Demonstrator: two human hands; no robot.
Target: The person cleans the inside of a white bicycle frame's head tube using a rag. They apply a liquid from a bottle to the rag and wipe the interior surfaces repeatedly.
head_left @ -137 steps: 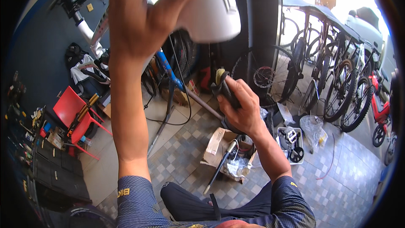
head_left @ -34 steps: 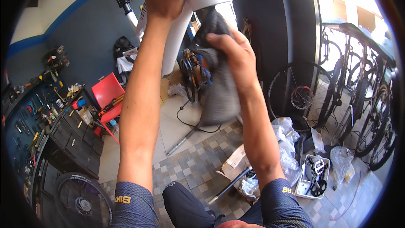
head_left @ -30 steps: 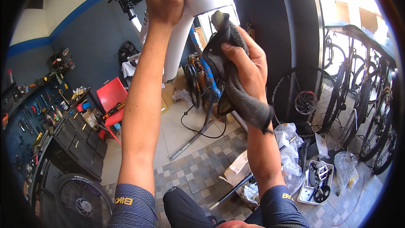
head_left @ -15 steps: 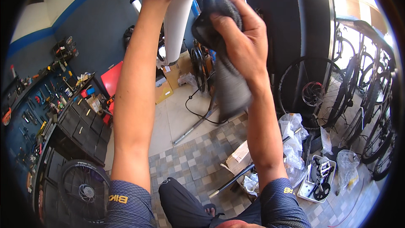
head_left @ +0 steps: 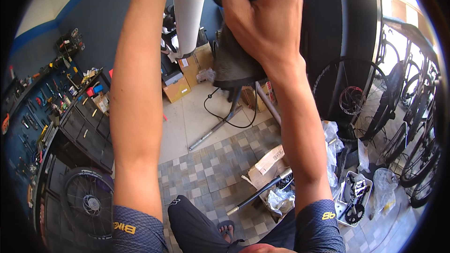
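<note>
The right hand (head_left: 265,23) has risen, fingers (head_left: 234,0) clenched around the dark rag (head_left: 234,63) beside the white tube (head_left: 190,11); left hand out of frame

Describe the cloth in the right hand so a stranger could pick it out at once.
Start at the white bike frame tube raised at the top of the view. Just right of it, the right hand grips a dark grey rag, bunched under the fingers and hanging down below the palm. It is the only soft, drooping thing up there; everything near it is rigid.
</note>
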